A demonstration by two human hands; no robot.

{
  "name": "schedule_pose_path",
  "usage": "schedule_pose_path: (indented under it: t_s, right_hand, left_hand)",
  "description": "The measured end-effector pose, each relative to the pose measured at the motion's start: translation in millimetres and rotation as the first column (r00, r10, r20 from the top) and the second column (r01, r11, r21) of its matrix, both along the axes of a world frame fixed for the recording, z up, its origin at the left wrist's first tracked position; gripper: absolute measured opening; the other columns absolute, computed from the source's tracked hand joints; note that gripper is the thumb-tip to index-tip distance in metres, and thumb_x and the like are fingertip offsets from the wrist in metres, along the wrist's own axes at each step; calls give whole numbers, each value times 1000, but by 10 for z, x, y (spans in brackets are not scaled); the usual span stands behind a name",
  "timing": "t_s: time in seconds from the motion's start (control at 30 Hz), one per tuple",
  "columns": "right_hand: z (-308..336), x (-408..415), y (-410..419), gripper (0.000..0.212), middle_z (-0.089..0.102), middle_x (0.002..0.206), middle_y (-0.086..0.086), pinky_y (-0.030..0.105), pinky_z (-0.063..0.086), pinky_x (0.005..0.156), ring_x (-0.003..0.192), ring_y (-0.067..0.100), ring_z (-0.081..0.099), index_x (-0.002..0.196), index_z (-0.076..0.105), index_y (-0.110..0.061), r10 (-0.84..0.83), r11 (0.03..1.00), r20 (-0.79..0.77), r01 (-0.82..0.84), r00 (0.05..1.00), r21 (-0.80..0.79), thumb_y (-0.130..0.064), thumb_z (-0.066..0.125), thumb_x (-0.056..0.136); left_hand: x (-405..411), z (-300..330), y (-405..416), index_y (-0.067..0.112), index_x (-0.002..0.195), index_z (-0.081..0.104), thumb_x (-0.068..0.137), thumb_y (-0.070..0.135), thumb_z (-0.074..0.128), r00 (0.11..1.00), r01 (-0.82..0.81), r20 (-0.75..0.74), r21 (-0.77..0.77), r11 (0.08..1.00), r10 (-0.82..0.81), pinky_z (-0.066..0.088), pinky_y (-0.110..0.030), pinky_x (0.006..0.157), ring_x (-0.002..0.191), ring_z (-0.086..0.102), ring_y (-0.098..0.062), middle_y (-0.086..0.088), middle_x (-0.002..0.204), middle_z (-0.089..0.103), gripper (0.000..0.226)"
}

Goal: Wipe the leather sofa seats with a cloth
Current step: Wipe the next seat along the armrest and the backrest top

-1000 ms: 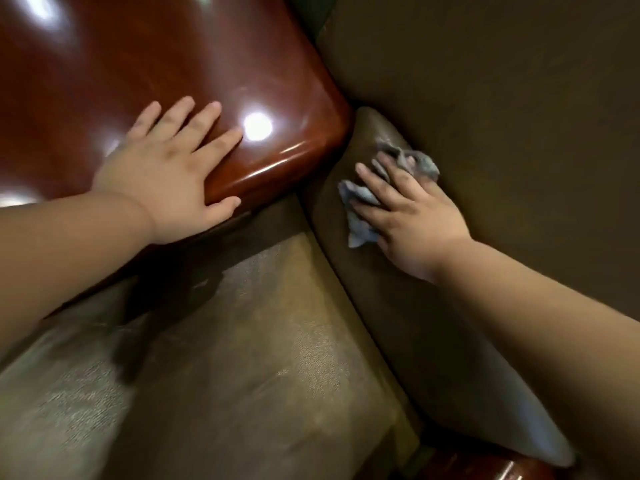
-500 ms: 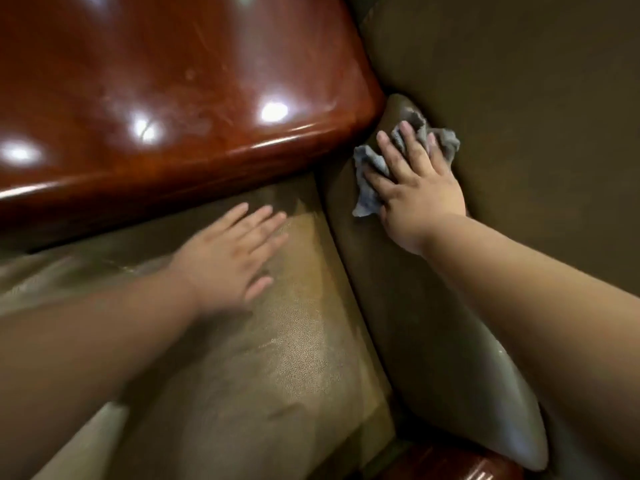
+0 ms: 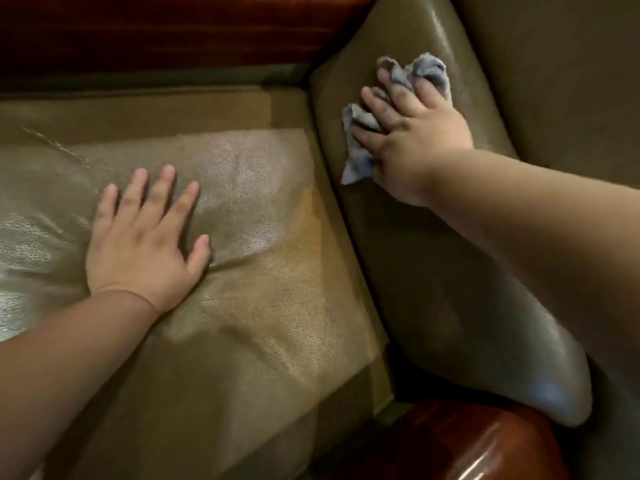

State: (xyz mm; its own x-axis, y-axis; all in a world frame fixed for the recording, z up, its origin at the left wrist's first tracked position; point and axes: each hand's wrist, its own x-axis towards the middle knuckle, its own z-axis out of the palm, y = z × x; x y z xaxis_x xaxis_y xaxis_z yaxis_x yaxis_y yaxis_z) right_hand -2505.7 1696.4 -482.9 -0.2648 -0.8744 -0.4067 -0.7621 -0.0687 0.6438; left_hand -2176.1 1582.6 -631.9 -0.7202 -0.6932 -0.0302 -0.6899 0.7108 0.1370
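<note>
While the right hand (image 3: 408,133) presses a crumpled grey cloth (image 3: 360,157) against the darker leather cushion (image 3: 433,271) near its far corner, the left hand (image 3: 145,237) lies flat on the lighter seat cushion (image 3: 277,306), fingers straight and spread, holding nothing. That flat palm sits toward the seat's left side, and it looks placed there as a prop, taking the person's weight so the other arm can reach across. The right fingers run over the cloth and dig partly into its folds, with bunches of fabric poking out past the fingertips and below the thumb; this reads as a gripping press, meant to keep the cloth from sliding loose under pressure. Cloth and cushion are in contact, just beside the seam where the darker cushion meets the seat. Polished reddish wood trim (image 3: 156,36) runs along the seat's far edge, and a rounded wooden arm end (image 3: 467,445) shows at the near right corner
</note>
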Motion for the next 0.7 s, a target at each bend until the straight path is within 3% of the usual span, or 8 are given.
schedule_pose_path:
  t_s: [0.1, 0.2, 0.3, 0.4, 0.47, 0.53, 0.63, 0.7]
  right_hand:
    - [-335, 302, 566, 64, 19, 172, 7, 51, 1, 122, 158, 31, 15, 157, 42, -34, 63, 990, 30, -66, 998, 123, -51, 25, 98]
    - [-473, 697, 1460, 61, 48, 158, 6, 47, 14, 118, 144, 27, 46, 137, 69, -24, 126, 935, 152, -168, 980, 313, -50, 50, 85]
    - [-508, 685, 1359, 61, 57, 150, 9, 45, 22, 115, 139, 30, 53, 129, 73, -16, 60, 935, 199, -125, 978, 333, -49, 64, 78]
    - [-575, 354, 462, 65, 30, 168, 10, 46, 14, 120, 155, 30, 28, 156, 46, -20, 39, 992, 126, -53, 991, 116, -45, 29, 98]
    - [-559, 231, -119, 65, 6, 174, 9, 46, -1, 124, 160, 30, 3, 165, 23, -25, -37, 998, 48, 34, 998, 54, -46, 20, 103]
    - [-599, 224, -160, 64, 1, 174, 8, 48, -6, 124, 160, 30, -1, 166, 19, -27, -54, 997, 26, 52, 998, 57, -46, 17, 105]
    - [-601, 435, 568, 64, 36, 164, 13, 47, 13, 118, 150, 33, 37, 153, 51, -21, 51, 987, 93, -64, 994, 146, -41, 22, 100]
    - [-452, 570, 1043, 64, 45, 159, 12, 45, 23, 115, 143, 31, 47, 149, 55, -19, 52, 953, 181, -103, 982, 286, -41, 30, 94]
  left_hand:
    - [-12, -45, 12, 22, 161, 39, 92, 59, 38, 997, 8, -75, -14, 1000, -9, 6, -52, 128, 156, 23, -39, -10, 171, 30, 78]
    - [13, -47, -3, 20, 161, 40, 92, 57, 39, 996, -3, -91, -7, 1000, 2, 5, -52, 128, 156, 23, -40, -12, 170, 30, 78]
    - [9, -68, -5, 20, 160, 42, 91, 56, 40, 994, -12, -108, -14, 1000, 11, 10, -55, 128, 155, 25, -40, -12, 170, 31, 78]
    - [10, -101, -16, 20, 160, 43, 90, 55, 44, 995, 3, -96, -16, 1000, -4, 10, -55, 128, 155, 25, -40, -11, 170, 30, 78]
    - [22, -144, -15, 21, 160, 42, 91, 56, 44, 995, 3, -96, -30, 1000, -6, 8, -54, 129, 156, 24, -39, -10, 171, 29, 78]
    - [20, -170, -21, 21, 161, 41, 91, 56, 44, 994, 6, -105, -13, 1000, -8, 7, -53, 130, 156, 22, -39, -9, 171, 27, 78]
    - [20, -170, -27, 20, 160, 42, 90, 55, 45, 992, 4, -126, -3, 1000, -4, 6, -53, 130, 156, 23, -39, -9, 171, 27, 78]
    - [31, -162, -22, 19, 159, 43, 90, 54, 46, 990, 2, -141, -1, 1000, -2, 6, -53, 129, 156, 24, -40, -10, 171, 28, 78]
